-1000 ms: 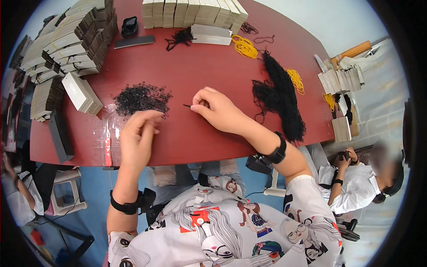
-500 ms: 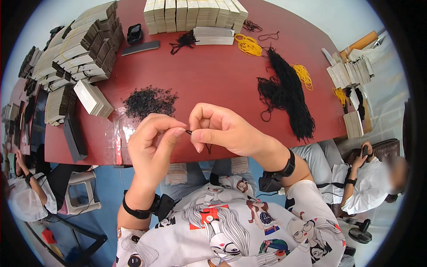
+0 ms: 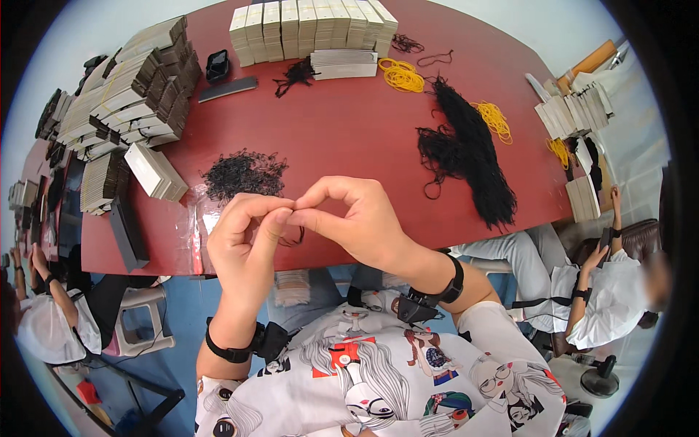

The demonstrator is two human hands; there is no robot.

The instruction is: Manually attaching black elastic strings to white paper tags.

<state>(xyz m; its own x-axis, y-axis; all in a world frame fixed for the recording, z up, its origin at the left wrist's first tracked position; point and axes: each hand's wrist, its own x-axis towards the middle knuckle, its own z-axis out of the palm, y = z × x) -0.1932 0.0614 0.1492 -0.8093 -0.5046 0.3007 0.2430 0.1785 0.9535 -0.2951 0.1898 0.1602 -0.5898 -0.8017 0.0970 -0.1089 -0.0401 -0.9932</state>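
Observation:
My left hand [image 3: 244,234] and my right hand [image 3: 355,218] meet fingertip to fingertip above the near edge of the red table [image 3: 335,131]. Both are closed in a pinch on a thin black cord [image 3: 299,237]; a bit of it hangs below the fingers, and most is hidden by them. Just beyond my left hand lies a loose heap of small black pieces [image 3: 244,175], too fine to name surely. To the right of my hands a thick bundle of black cords [image 3: 477,160] stretches across the table.
Stacks of pale cards [image 3: 313,33] line the back, with more stacked cards [image 3: 138,87] at the left. Yellow bands [image 3: 402,75] lie near a black tray [image 3: 218,65] and dark bar [image 3: 228,89]. A black box [image 3: 129,233] stands front left. Other people sit at both sides.
My right hand has moved left, so its fingertips now touch those of my left hand. The gap where the cord showed between them has closed.

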